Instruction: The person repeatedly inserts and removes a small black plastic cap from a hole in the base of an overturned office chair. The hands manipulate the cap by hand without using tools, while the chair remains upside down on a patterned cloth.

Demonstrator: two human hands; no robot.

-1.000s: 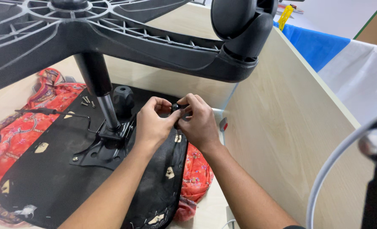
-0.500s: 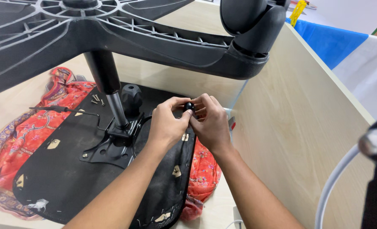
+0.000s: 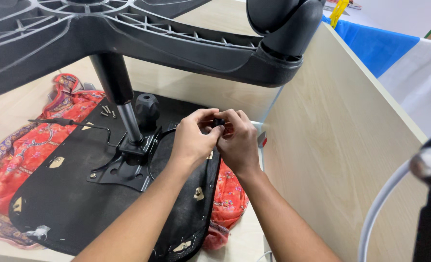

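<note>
One small black part [image 3: 218, 122], pinched by fingers of left hand [image 3: 191, 141], right hand [image 3: 237, 143]

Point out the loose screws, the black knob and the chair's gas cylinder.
loose screws [image 3: 107, 111]: head view, on the middle screw.
black knob [image 3: 147, 106]: head view, on its faceted front.
gas cylinder [image 3: 129, 122]: head view, on the shiny metal section.
</note>
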